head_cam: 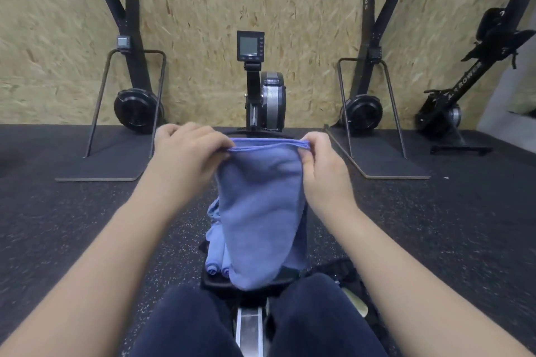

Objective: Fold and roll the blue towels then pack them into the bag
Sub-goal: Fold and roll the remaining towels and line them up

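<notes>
The left hand [185, 151] and right hand [322, 165] each pinch 1 top corner of a blue towel [261, 211], thumbs and fingers curled on the hemmed top edge [266, 144], which runs taut between them. Held up like this, the cloth hangs free below the hands and drapes straight, probably so it can be squared up for a fold; it already looks doubled, though I cannot tell how many layers there are.

Below the hands, partly behind the hanging cloth, 2 rolled towels [216, 265] lie side by side on the black seat [214, 281] of the rowing machine, with looser blue cloth [213, 211] piled just beyond them. Keeping them there puts finished rolls within easy reach. Something dark lies on the floor [87, 226] under the right forearm, which may be the bag [345, 269]; too little shows to be sure. Packing looks not yet begun.
</notes>
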